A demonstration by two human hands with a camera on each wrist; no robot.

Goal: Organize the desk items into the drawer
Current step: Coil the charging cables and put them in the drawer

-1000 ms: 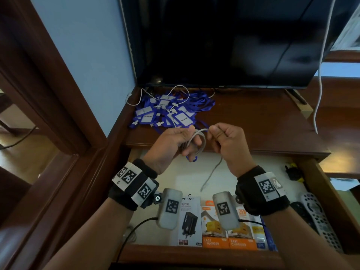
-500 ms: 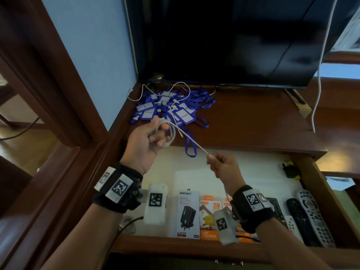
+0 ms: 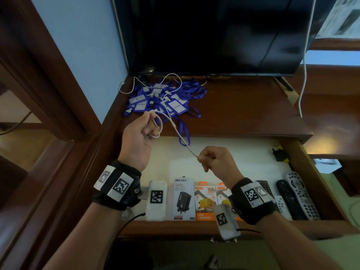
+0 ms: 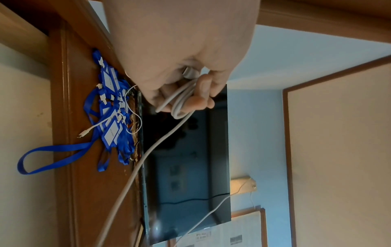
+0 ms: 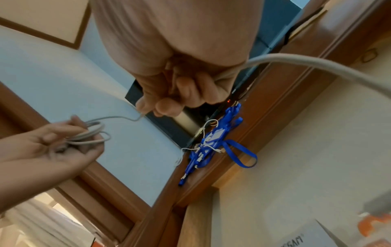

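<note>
Grey cable (image 3: 183, 141) stretched between both fists' grip, lanyards (image 3: 165, 100) behind, perhaps tangled.

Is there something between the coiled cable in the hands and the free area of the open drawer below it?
Nothing visible: the white cable hangs between the left hand and right hand, directly above the drawer's bare floor.

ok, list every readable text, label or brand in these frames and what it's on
"ONESAN": top of the black-and-white charger box in the drawer.
"FAST CHARGER": bottom of the orange charger box.
Smaller print on both boxes: too small to read.
Badge cards in the blue lanyard pile: printed word, too blurred.
Remote buttons: unreadable.
</note>
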